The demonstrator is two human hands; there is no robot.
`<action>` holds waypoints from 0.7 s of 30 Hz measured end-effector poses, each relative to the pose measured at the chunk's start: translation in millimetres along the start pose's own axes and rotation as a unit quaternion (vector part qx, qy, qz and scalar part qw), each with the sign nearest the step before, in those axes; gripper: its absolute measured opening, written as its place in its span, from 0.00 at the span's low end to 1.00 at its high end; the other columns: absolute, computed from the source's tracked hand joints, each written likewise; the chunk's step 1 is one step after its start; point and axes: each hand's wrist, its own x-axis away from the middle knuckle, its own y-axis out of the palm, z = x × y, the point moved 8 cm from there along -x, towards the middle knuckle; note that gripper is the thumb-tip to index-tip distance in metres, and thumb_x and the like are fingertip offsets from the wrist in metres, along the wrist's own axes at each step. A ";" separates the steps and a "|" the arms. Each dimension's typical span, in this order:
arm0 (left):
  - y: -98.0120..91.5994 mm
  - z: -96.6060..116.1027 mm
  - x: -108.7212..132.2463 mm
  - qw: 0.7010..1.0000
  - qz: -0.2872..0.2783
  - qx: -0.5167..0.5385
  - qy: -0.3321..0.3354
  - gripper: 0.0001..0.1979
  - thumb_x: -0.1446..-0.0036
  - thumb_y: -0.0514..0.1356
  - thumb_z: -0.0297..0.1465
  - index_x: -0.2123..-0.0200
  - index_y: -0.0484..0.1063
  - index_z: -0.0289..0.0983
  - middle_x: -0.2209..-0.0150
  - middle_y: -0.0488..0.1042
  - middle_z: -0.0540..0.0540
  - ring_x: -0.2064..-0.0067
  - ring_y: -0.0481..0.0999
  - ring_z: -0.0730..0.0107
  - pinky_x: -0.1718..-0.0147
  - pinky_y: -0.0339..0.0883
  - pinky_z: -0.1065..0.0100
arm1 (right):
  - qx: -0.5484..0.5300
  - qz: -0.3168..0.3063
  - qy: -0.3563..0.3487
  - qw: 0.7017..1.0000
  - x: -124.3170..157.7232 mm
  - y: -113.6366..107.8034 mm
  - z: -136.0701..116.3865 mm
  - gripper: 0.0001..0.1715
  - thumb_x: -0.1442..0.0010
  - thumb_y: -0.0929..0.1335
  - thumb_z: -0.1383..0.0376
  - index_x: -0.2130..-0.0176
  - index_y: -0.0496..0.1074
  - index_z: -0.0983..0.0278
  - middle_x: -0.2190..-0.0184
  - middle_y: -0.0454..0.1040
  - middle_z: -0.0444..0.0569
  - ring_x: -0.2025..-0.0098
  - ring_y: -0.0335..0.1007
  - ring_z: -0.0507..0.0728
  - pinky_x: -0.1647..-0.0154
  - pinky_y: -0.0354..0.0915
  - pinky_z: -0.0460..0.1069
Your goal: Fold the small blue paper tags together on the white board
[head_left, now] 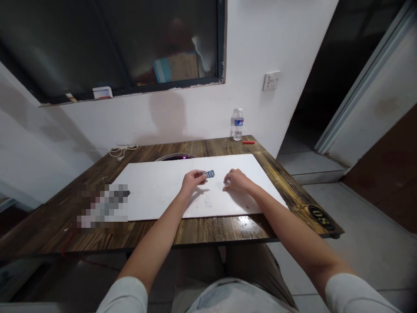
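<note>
Between the thumb and fingers of my left hand (193,179) is a small flat blue piece with pale markings (210,174), held up over a white board (153,191). Its kind is too small to make out. To the right of it, my right hand (237,180) hovers low over the board, fingers bent and the thumb apart from them. Nothing shows in that hand. Faint clear or pale scraps (219,185) lie on the board between the two hands, too indistinct to name.
The board lies on a dark wooden table (221,230). At the back stand a water bottle (238,126) and a red stick-like object (249,142). A white cable (123,150) lies back left; a round purple-dark item (176,157) sits behind the board. A blurred patch covers the left.
</note>
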 end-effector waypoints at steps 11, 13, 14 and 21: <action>-0.3 -2.8 -0.4 1.000 0.002 -0.001 -0.007 0.20 0.62 0.74 0.35 0.66 0.77 0.33 0.73 0.77 0.46 0.73 0.76 0.70 0.69 0.72 0.66 | 0.005 -0.032 0.037 0.999 0.0 5.2 -3.6 0.16 0.53 0.78 0.56 0.65 0.79 0.60 0.58 0.75 0.53 0.56 0.69 0.61 0.59 0.62 0.50; -0.4 -3.6 -1.1 1.000 0.001 -0.004 -0.007 0.19 0.62 0.74 0.36 0.66 0.77 0.33 0.74 0.77 0.46 0.73 0.76 0.70 0.69 0.72 0.66 | -0.016 -0.033 0.026 0.999 1.2 3.8 -6.2 0.15 0.53 0.78 0.60 0.65 0.78 0.62 0.61 0.75 0.52 0.59 0.69 0.59 0.62 0.61 0.48; -0.5 -3.6 -1.3 1.000 0.001 -0.006 -0.005 0.20 0.62 0.74 0.36 0.66 0.77 0.33 0.74 0.77 0.46 0.73 0.76 0.71 0.69 0.72 0.66 | -0.034 -0.033 0.020 0.999 2.0 2.7 -7.7 0.14 0.53 0.77 0.62 0.65 0.77 0.63 0.63 0.75 0.50 0.61 0.69 0.57 0.63 0.60 0.47; -0.3 -2.8 -1.0 1.000 -0.003 -0.018 0.000 0.21 0.63 0.74 0.38 0.66 0.77 0.33 0.73 0.77 0.46 0.73 0.76 0.71 0.69 0.73 0.66 | -0.193 0.015 -0.022 0.981 4.6 -6.5 -14.8 0.15 0.57 0.76 0.67 0.70 0.70 0.63 0.74 0.69 0.40 0.71 0.62 0.51 0.71 0.55 0.45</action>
